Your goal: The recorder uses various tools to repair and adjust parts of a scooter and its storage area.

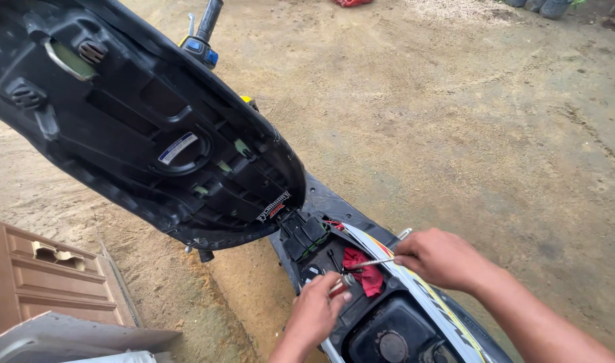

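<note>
While the left hand (315, 310) pinches a small metal part (348, 280), the right hand (440, 257) grips a thin rod (369, 263).

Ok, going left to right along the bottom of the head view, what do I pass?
Brown panelled board → left hand → red rag in the under-seat compartment → thin metal tool → right hand.

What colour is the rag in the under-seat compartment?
Red; the rag shows best in the head view, lying between both hands.
</note>
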